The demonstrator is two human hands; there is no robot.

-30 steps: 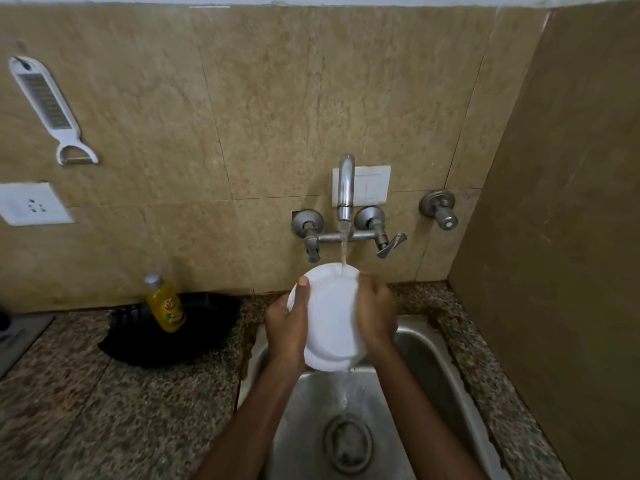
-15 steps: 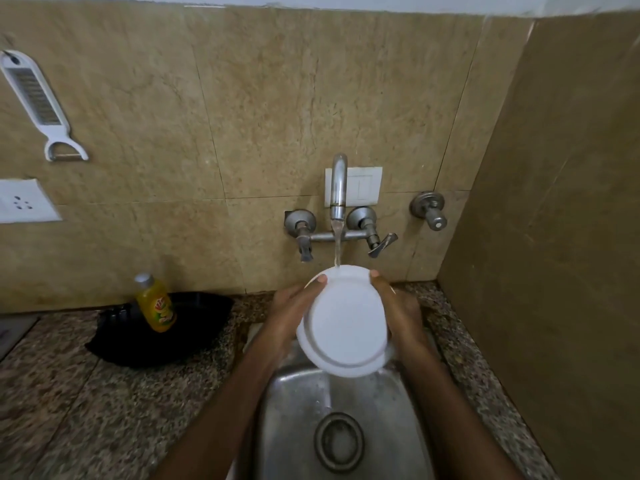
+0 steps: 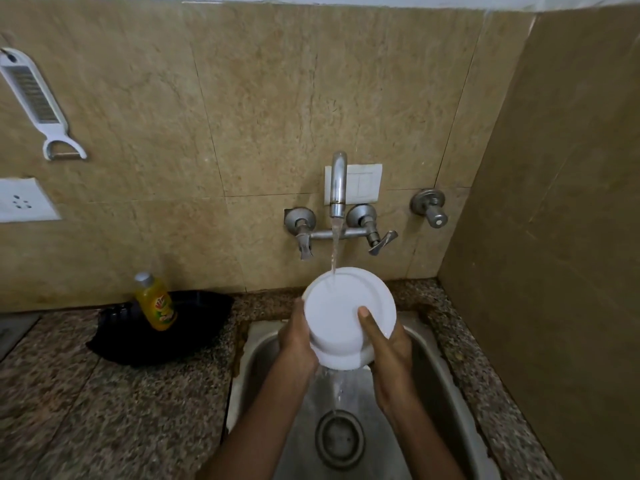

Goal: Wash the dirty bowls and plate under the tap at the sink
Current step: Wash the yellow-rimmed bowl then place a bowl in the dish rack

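A white plate (image 3: pixel 341 306) is held upright and tilted over the steel sink (image 3: pixel 429 372), right under the running tap (image 3: pixel 337 188). Water strikes its upper face and pours off the lower rim toward the drain (image 3: pixel 339 439). My left hand (image 3: pixel 298 337) grips the plate's left edge from behind. My right hand (image 3: pixel 388 344) holds the right edge, with its thumb pressed flat on the plate's face. No other bowls show in this view.
A yellow dish-soap bottle (image 3: pixel 154 303) leans on a black tray (image 3: pixel 194 327) on the granite counter (image 3: pixel 104 410) left of the sink. A white peeler (image 3: pixel 38 102) hangs on the tiled wall. A brown side wall (image 3: pixel 554 237) closes off the right.
The plate has been turned in my hands under the stream. My right thumb now lies across its face, and my left hand has slid lower along the left edge.
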